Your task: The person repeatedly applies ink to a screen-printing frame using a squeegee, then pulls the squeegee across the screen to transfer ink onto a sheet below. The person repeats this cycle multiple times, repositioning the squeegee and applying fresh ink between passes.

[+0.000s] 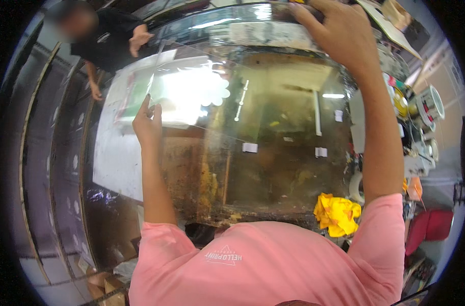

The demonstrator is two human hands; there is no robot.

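Note:
A clear, stiff sheet [191, 115] with a strong white glare is tilted above the left part of the glossy worktable [278, 178]. My left hand [150, 120] pinches its left edge between thumb and fingers. Far forward at the upper right, my right hand [342, 33] reaches over the table's far side, thumb spread from the fingers. It is nearest a pale strip [273, 34] along that side; the picture's rim partly cuts off its fingertips. Small white paper pieces [250, 147] lie on the brown, reflecting tabletop.
A co-worker in a black top [112, 43] stands at the far left, one hand near the sheet's far corner. A white board [115, 158] lies at left. A crumpled yellow cloth [337, 214] rests at the near right edge. White tubs [430, 104] and a red chair [431, 227] are right.

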